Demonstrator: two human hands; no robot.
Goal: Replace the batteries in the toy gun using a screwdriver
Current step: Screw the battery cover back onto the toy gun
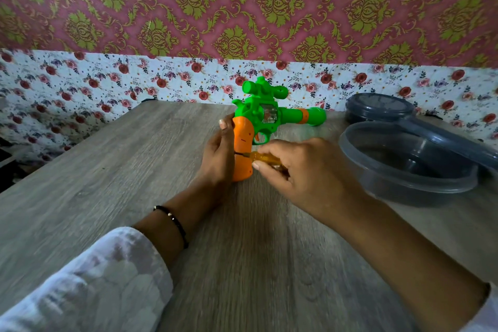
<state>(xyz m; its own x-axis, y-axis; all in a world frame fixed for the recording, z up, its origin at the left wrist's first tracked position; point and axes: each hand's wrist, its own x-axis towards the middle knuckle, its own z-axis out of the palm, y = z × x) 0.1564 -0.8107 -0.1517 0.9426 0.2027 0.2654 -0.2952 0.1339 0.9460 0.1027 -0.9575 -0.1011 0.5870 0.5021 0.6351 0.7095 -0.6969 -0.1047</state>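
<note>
Toy gun upright on the worktop, screwdriver at its handle.

I see the toy gun [262, 121] standing on its orange butt mid-worktop [107, 170], green barrel pointing right. My left hand [219, 153] has its grip clamped round the back of the handle; my right hand [299, 170] is clamped on the amber screwdriver [262, 157], tip against the handle. No legible writing. 1 grey tub [404, 170] and its lid [382, 108] sit right.

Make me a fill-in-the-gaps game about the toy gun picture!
1. The toy gun has a green body and an ____ grip.
2. The right hand holds a ____ against the grip.
3. The left hand wears a black ____ at its wrist.

Missing words: orange; screwdriver; bracelet
</note>
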